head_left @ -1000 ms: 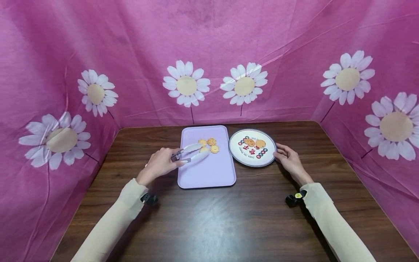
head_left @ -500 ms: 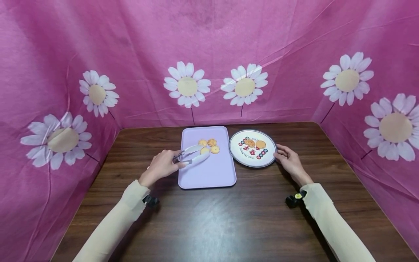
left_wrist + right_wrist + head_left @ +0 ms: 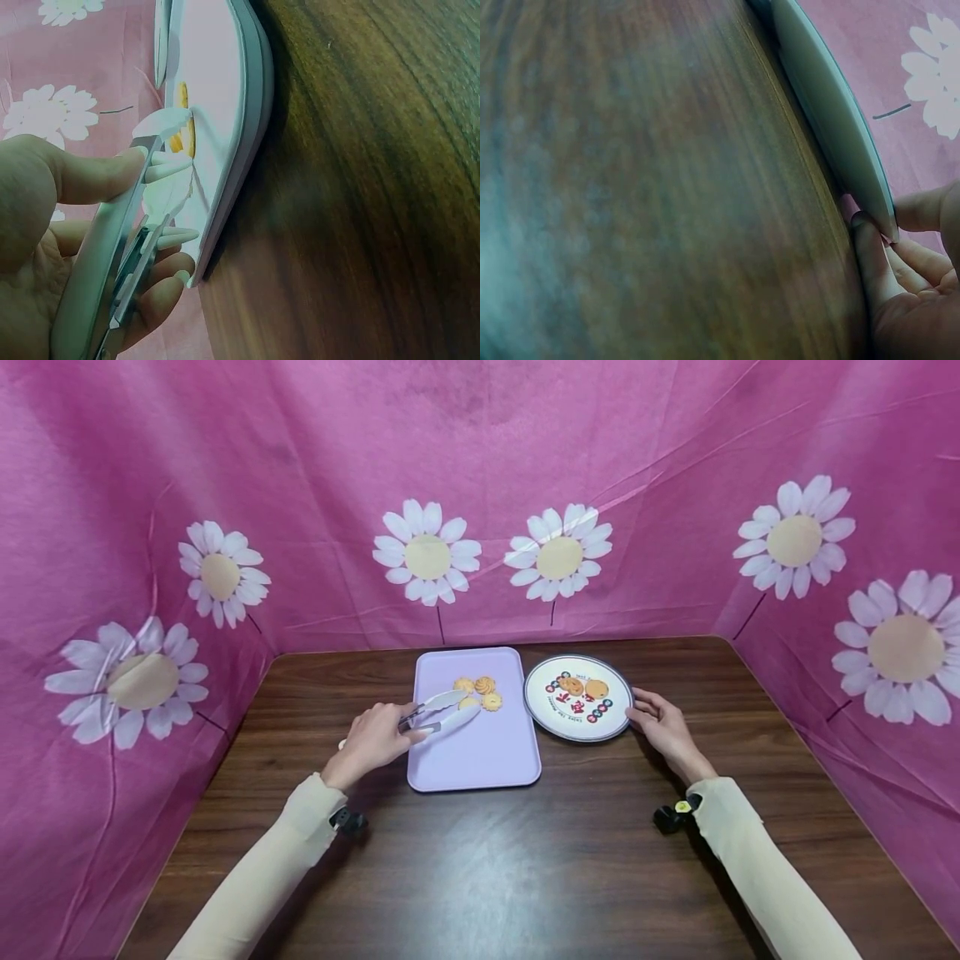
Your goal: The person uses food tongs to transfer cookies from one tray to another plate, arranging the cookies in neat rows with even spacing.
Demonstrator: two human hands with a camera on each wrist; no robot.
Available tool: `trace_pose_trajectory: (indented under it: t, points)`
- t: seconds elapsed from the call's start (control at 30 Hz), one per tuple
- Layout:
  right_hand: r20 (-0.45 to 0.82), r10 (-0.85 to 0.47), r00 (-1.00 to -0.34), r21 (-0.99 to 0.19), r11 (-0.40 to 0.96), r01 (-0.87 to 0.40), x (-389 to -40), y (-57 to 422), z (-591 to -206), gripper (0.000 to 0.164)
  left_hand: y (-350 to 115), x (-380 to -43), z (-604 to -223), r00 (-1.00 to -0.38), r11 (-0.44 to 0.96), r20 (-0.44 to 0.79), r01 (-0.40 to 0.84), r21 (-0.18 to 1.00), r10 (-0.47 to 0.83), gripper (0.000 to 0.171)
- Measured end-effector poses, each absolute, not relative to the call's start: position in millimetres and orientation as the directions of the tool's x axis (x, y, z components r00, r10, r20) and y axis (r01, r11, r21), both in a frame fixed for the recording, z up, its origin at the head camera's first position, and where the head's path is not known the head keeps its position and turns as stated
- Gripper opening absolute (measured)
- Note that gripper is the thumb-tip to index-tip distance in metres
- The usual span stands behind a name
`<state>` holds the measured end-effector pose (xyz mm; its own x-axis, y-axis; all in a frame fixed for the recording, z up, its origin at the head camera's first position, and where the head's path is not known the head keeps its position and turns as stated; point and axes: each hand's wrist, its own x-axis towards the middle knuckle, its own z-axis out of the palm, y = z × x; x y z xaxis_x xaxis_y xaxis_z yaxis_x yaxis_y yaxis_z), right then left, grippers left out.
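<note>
My left hand (image 3: 369, 739) grips a pair of tongs (image 3: 458, 721), its two white-tipped arms spread apart. The tips reach over the lilac tray (image 3: 480, 768), at a small group of golden cookies (image 3: 485, 686); one round cookie lies partly behind and between the tips. In the left wrist view the tongs (image 3: 97, 262) lie between thumb and fingers, tips right at the cookies (image 3: 188, 127). To the right, my right hand (image 3: 667, 737) pinches the rim of a white plate (image 3: 535, 710), thumb and fingers on either side in the right wrist view. Brown cookies (image 3: 597, 689) lie on the plate.
Tray and plate stand side by side toward the back of a dark wooden table (image 3: 480, 877). A pink cloth (image 3: 480, 435) printed with large daisies hangs behind the table and along both sides.
My left hand has shifted slightly to the right with the tongs, whose tips stay around the same cookie. The right hand and the plate have kept their places.
</note>
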<state>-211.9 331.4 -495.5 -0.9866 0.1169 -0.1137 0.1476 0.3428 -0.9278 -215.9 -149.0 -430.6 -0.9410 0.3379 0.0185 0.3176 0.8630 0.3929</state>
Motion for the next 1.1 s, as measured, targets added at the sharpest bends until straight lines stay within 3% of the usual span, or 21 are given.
trace_pose_trajectory:
  t: [0.47, 0.7, 1.1]
  points:
    - [-0.122, 0.13, -0.984, -0.912, 0.376, 0.163, -212.7, 331.5, -495.6, 0.06, -140.9, -221.2, -418.7, -0.942, 0.861, 0.062, 0.326, 0.39, 0.329, 0.058]
    - [-0.106, 0.122, -0.987, -0.927, 0.347, 0.142, -213.0, 331.8, -496.3, 0.059, -120.0, -229.0, -411.4, -0.927, 0.848, 0.109, 0.373, 0.377, 0.359, 0.051]
    - [-0.076, 0.114, -0.99, -0.933, 0.342, 0.111, -212.6, 335.4, -500.1, 0.059, -74.1, -245.4, -411.1, -0.889, 0.815, 0.137, 0.456, 0.357, 0.438, 0.053]
